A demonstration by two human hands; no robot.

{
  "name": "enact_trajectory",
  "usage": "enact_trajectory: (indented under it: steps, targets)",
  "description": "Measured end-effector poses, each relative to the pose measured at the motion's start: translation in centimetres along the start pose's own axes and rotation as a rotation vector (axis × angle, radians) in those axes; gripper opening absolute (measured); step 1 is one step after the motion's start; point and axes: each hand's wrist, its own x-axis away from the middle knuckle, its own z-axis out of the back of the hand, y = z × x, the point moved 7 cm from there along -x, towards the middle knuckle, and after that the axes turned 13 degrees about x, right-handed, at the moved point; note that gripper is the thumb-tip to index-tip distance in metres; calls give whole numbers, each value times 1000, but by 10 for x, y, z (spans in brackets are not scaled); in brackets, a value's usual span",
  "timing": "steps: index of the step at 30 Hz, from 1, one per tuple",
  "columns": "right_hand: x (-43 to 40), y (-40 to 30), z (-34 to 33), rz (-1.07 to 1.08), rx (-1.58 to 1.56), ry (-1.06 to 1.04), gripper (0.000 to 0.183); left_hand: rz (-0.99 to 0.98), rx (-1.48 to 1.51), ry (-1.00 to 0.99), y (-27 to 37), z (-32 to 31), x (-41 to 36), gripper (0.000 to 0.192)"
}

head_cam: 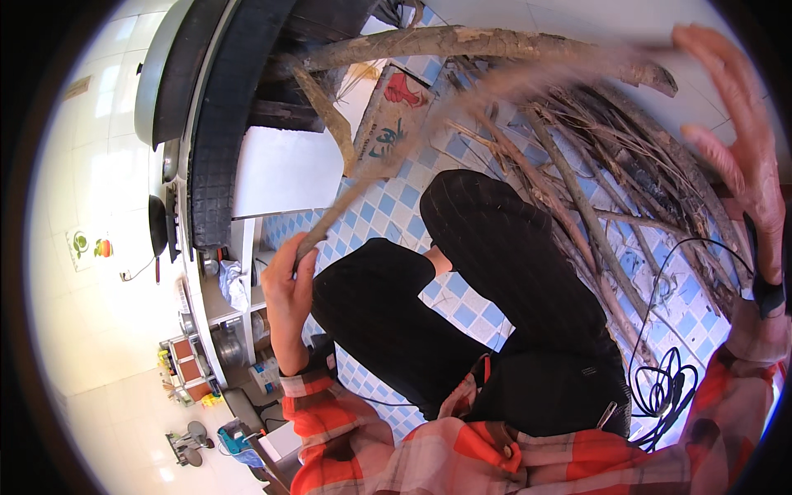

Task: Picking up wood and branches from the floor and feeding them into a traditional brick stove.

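My left hand [289,272] is closed around one end of a long wooden branch [346,201]. The branch slants up and to the right, and its far part is blurred. At the upper right, my right hand [733,117] is raised with thumb and fingers spread, near the blurred far end; nothing shows in its grasp. A thick log [458,44] lies across the top, its left end at a dark opening. Below it, a shorter stick [325,114] leans beside a printed cardboard piece [396,117].
A pile of branches [594,173] covers the tiled floor at right. A black cable [659,396] lies coiled at lower right. At left stand a dark-edged counter [213,136] with a large pan [164,68], and open shelves [232,309] below. My bent knees are in the middle.
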Motion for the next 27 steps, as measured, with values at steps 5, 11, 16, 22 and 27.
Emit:
enact_trajectory:
  steps: [5, 11, 16, 22, 27]
  targets:
    - [23, 19, -25, -310, -139, -128, 25, 524, 331, 61, -65, 13, 52, 22]
    - [56, -14, -70, -668, -604, -148, 15, 679, 699, -69, -57, -6, 89, 22]
    - [58, -37, -89, -674, -806, -259, 10, 811, 728, -92, -53, -2, 107, 19]
    - [65, -54, -111, -650, -949, -271, 9, 874, 736, 71, -58, 28, 129, 21]
    - [58, -75, -120, -638, -1029, -218, 8, 885, 700, 66, -51, 21, 113, 30]
